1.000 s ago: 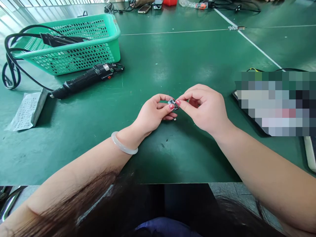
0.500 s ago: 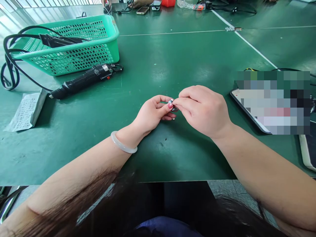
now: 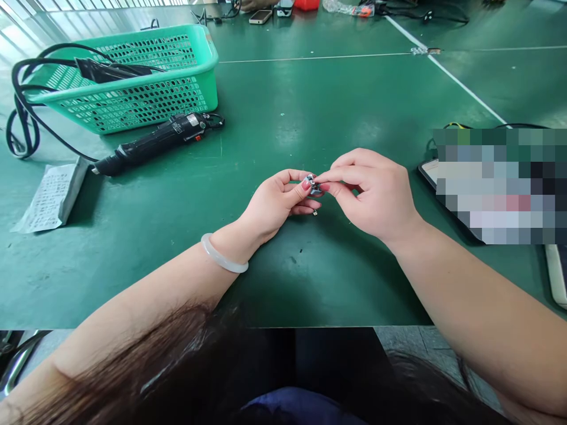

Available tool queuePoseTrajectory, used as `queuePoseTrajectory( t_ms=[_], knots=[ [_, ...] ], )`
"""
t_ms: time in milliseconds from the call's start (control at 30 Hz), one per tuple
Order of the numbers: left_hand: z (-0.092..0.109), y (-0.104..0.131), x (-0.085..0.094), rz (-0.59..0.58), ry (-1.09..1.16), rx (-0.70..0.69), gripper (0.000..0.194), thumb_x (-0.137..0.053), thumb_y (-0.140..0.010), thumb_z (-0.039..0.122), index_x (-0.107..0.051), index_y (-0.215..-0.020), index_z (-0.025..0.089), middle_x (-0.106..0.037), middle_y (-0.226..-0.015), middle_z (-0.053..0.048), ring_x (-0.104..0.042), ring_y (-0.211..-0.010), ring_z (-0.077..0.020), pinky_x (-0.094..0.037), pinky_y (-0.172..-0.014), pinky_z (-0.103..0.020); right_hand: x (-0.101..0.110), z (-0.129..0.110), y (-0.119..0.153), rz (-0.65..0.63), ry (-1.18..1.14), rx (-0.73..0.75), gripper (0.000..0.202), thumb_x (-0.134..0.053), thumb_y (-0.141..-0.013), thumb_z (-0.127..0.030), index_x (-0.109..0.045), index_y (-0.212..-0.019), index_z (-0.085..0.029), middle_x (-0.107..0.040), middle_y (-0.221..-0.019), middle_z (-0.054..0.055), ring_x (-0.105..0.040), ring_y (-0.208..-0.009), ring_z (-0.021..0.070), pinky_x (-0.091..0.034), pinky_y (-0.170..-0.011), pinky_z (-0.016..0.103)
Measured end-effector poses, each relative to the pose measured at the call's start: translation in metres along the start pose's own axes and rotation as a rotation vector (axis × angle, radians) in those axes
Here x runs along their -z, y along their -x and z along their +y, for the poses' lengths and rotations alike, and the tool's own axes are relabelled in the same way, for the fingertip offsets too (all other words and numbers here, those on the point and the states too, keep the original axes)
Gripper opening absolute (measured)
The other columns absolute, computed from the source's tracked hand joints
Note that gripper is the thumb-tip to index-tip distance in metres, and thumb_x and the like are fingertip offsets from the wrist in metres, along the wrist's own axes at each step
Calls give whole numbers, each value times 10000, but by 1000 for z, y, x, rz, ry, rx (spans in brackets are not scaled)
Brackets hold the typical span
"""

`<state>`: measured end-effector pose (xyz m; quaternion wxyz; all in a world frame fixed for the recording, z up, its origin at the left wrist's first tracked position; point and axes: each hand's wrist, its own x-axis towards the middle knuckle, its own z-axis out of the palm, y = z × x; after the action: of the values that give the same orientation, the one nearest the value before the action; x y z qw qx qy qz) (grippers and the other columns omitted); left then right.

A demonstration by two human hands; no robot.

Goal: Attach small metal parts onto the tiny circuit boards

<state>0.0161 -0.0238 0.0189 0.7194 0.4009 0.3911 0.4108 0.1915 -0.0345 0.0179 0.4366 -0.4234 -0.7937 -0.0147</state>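
Between thumb and fingers, my left hand [image 3: 274, 203] pinches a small metal part [image 3: 314, 185], silvery with dark spots. Its exact kind is too small to make out. My right hand [image 3: 374, 189] comes in from the right, with the tips of its thumb and index finger closed against the part's right side. Whether those fingertips hold a separate tiny piece is hidden. Both hands are above the green tabletop [image 3: 274, 283], a little back from its front edge. A pale bangle circles my left wrist.
A green perforated basket [image 3: 133, 100] holding a dark tool stands at the back left. Before it lie a black corded electric screwdriver [image 3: 155, 144] and a folded paper packet with writing [image 3: 51, 198]. A blurred-out device [image 3: 452, 206] lies at right; a phone [image 3: 260, 16] lies far back.
The right thumb and fingers have shifted and spread slightly, so more of the metal part shows. The left hand keeps its pinch. The whole view has moved a little.
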Motion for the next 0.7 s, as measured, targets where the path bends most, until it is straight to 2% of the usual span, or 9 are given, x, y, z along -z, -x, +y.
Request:
queuePoseTrajectory(
  t_ms=[167,700],
  knots=[
    [0,-1,1,-1,-7,3,52,-609,-961,133,-615,-910,140,-734,-726,3,-692,-578,-70,-548,-601,-182,1,1,0,-35,24,-28,205,-622,-922,-196,-806,-876,-274,-731,-861,25,-638,-734,165,-481,-630,336],
    [-2,-1,2,-29,-32,13,47,-615,-954,119,-623,-912,138,-730,-705,6,-703,-577,-79,-545,-588,-178,3,3,-1,-32,22,32,250,-612,-913,-161,-822,-864,-288,-714,-833,19,-639,-728,159,-498,-645,336]
  ],
)
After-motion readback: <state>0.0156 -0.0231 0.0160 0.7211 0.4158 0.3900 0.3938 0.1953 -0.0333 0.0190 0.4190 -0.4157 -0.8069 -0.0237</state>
